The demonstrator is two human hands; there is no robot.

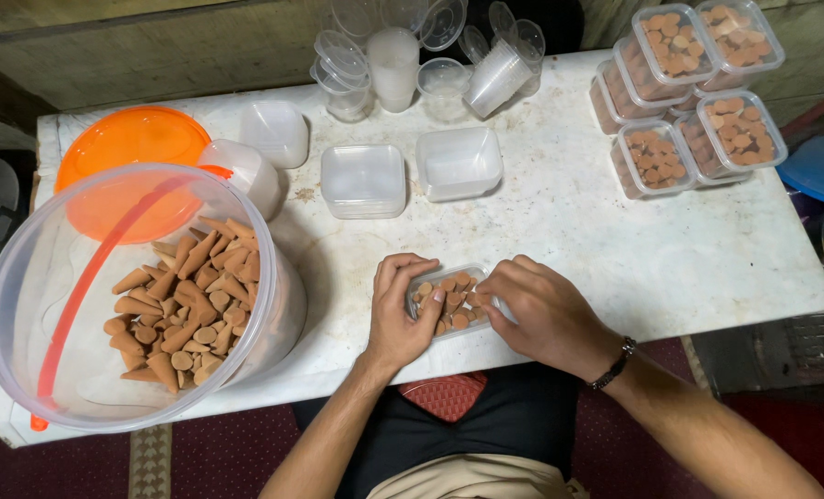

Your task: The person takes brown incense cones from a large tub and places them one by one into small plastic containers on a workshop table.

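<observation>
A small clear plastic box (453, 298) full of brown cones lies on the white table (615, 240) near its front edge. My left hand (401, 314) grips the box's left side, thumb over the cones. On the box's right side rests my right hand (539, 312), fingers curled on its rim and on the cones. A large clear bucket (24, 305) with an orange handle stands at the left, holding a heap of loose brown cones (188, 305).
Empty clear boxes (364, 180) and another (458, 163) sit mid-table, with two more (275, 131) farther left. An orange lid (130, 139) lies behind the bucket. Stacked clear lids and cups (403, 55) stand at the back. Filled, closed boxes (689, 92) are stacked back right.
</observation>
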